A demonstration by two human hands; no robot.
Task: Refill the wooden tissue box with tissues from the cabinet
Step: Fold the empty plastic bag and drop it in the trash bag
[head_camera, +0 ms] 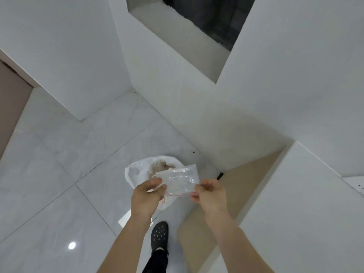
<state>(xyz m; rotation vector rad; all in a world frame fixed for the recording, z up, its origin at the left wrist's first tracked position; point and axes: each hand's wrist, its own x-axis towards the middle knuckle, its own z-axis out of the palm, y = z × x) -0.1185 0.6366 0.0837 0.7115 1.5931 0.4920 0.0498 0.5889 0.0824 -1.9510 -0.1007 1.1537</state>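
Both hands pinching one clear plastic wrapper (178,180), held taut between them over the floor. Left hand (146,196): thumb and fingers pressed on the wrapper's left edge. Right hand (209,194): fingertips closed on its right lower corner. Wrapper: thin, crinkled, transparent film, roughly rectangular, long axis running left to right from one grip to the other, thin red line along the near edge. Looks flat; contents, if any, not discernible.

Directly beneath and beyond the grip: bin lined with a white plastic bag (136,174), mouth open upward, brownish crumpled material (161,166) inside.

Below the hands: one black perforated clog (160,234) on glossy white marbled floor tile (59,174).

Right of the right hand: open white cabinet door (307,203), beige interior panel (232,194). Wooden tissue box not in view.
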